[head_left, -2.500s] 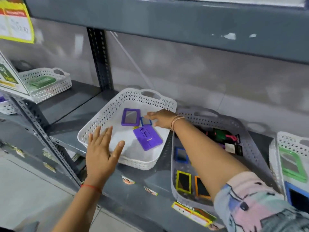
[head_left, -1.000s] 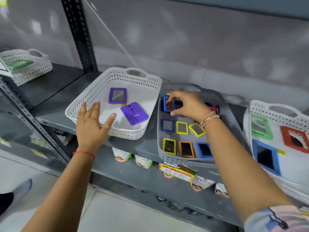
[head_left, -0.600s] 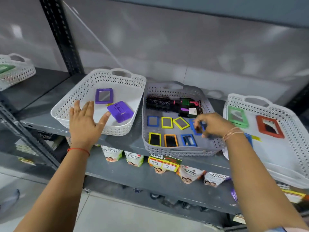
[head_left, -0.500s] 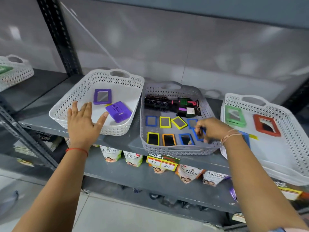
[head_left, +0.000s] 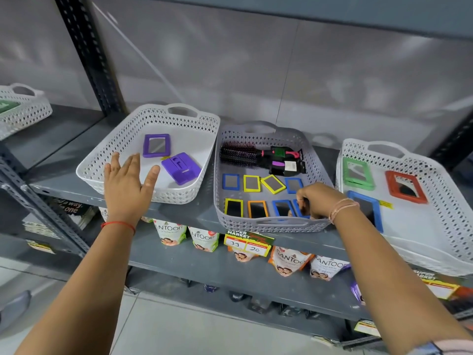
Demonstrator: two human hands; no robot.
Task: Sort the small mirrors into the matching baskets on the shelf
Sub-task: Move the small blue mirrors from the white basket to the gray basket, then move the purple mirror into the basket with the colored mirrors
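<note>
Three baskets stand on the grey shelf. The left white basket (head_left: pixel 107 160) holds two purple mirrors (head_left: pixel 156 146). The middle grey basket (head_left: pixel 266 224) holds several small mirrors framed in blue, yellow and orange, in two rows. My right hand (head_left: pixel 316 199) is in the grey basket's front right corner, fingers closed on a small blue mirror (head_left: pixel 299 208) held on edge. My left hand (head_left: pixel 128 185) rests flat on the front rim of the white basket, fingers spread. The right white basket (head_left: pixel 435 172) holds larger green (head_left: pixel 357 172), red (head_left: pixel 405 187) and blue (head_left: pixel 368 206) mirrors.
A black hairbrush (head_left: pixel 240 156) and packaged items lie at the back of the grey basket. Another white basket (head_left: pixel 23 108) sits far left. Soap packets (head_left: pixel 170 231) and a price tag (head_left: pixel 247 243) hang below the shelf edge. A black upright post (head_left: pixel 87 52) rises at the left.
My right hand carried a small blue mirror out of the left white basket, across the grey basket, down to its front right corner. My left hand stayed on the white basket's rim.
</note>
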